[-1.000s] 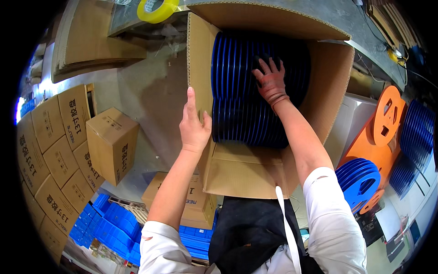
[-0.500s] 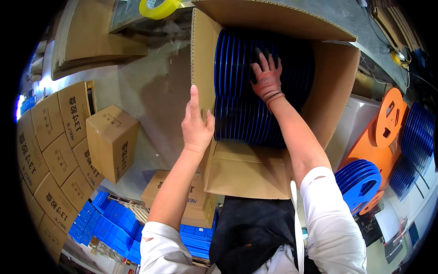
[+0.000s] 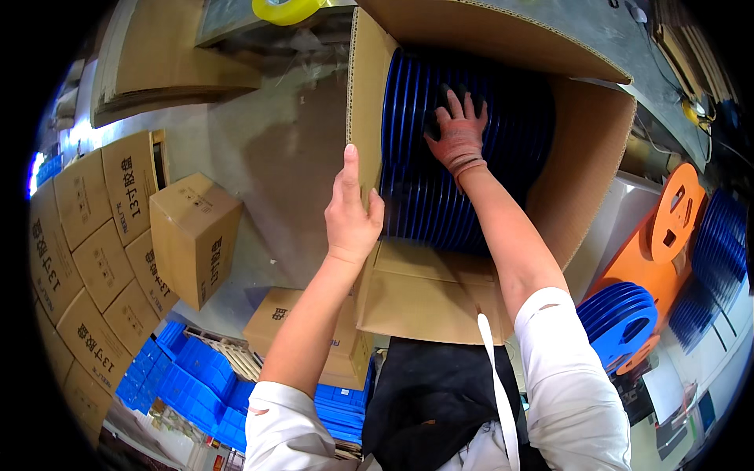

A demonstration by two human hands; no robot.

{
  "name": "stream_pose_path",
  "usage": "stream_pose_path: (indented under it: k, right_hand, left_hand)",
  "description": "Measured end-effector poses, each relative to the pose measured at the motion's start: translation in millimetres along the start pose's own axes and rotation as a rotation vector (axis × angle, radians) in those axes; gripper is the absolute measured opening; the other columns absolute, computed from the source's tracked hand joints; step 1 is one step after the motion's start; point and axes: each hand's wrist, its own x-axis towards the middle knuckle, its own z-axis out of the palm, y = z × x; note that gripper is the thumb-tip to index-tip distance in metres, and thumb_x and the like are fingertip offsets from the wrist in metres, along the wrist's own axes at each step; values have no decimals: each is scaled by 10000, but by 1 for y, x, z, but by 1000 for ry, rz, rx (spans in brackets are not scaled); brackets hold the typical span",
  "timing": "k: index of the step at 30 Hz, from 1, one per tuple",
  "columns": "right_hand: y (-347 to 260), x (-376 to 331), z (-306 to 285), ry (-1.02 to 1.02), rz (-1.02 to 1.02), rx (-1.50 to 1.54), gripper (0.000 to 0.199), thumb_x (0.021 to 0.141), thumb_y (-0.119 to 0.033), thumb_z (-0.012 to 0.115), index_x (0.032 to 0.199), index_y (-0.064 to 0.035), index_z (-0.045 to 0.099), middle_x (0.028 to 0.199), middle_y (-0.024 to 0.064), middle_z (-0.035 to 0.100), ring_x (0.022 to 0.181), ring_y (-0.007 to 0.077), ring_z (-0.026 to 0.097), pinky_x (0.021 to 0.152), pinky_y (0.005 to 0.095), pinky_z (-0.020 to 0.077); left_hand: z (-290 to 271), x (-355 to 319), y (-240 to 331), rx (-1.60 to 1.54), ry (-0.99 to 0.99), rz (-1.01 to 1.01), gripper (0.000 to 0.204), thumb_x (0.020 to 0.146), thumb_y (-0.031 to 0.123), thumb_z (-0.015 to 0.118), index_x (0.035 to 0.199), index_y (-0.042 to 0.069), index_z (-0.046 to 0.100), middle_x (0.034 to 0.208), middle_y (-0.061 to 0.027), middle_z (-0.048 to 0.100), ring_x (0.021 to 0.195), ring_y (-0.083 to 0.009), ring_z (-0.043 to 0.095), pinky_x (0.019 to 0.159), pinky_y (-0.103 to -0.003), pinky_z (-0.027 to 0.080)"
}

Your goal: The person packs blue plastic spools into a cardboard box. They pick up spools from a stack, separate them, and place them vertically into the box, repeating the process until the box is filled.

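Observation:
An opened cardboard box [image 3: 430, 302] stands in front of me, its flaps up. Inside lie two rows of dark blue plastic reels [image 3: 424, 200], packed on edge side by side. My left hand [image 3: 352, 216], bare, grips the box's left wall, with the index finger stretched along the edge and the thumb on the inner side. My right hand [image 3: 459, 137], in a reddish glove with dark fingertips, reaches into the box. Its fingers are spread and rest on top of the far row of reels.
Sealed cartons [image 3: 102, 267] are stacked at the left, with a single carton [image 3: 195, 235] beside them. Blue plastic crates [image 3: 196, 369] sit lower left. Yellow tape [image 3: 287, 9] lies at the top. Orange reels [image 3: 675, 212] and blue reels [image 3: 620, 326] stand at the right.
The box and my left hand appear slightly farther right, partly through a shift of the view. My right hand stays on the reels, its fingers slightly farther left along them.

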Motion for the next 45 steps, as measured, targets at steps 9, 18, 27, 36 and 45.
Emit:
stream_pose_path:
  k: [9,18,27,36,45]
  right_hand:
    - [-2,4,12,18,-211,-36,393,733,-335,704,1097,-208,631,1414,85,431,1330,373,346,1058,643,214]
    - [-29,13,-1,-47,31,32,440,720,-382,717,1098,-171,639,1426,103,420,1341,391,315,1068,627,185]
    - [-30,11,21,166,-158,69,396,704,-275,734,1084,-218,638,1379,96,455,1292,389,385,1058,609,225]
    - [-42,18,2,25,-73,86,434,729,-379,721,1114,-203,626,1410,87,431,1327,397,331,1068,618,196]
    - [-60,-2,1,104,88,244,609,688,-367,762,1203,-132,538,1440,171,344,1330,433,286,1080,609,176]
  left_hand:
    - [0,0,0,-23,20,21,781,808,14,568,1489,128,204,1323,-201,501,1132,-372,560,903,-389,502]
    - [4,2,1,1,112,90,805,778,27,571,1488,185,227,1149,-176,572,900,-359,621,732,-403,550]
    - [2,1,2,-12,25,35,793,805,19,568,1493,137,192,1321,-194,501,1115,-370,569,898,-393,504]
    - [4,0,2,-37,29,22,793,803,11,564,1494,135,194,1321,-206,498,1117,-374,567,901,-397,500]
    - [1,0,5,-28,39,50,782,802,27,562,1490,140,208,1317,-196,494,1111,-376,559,883,-404,504]
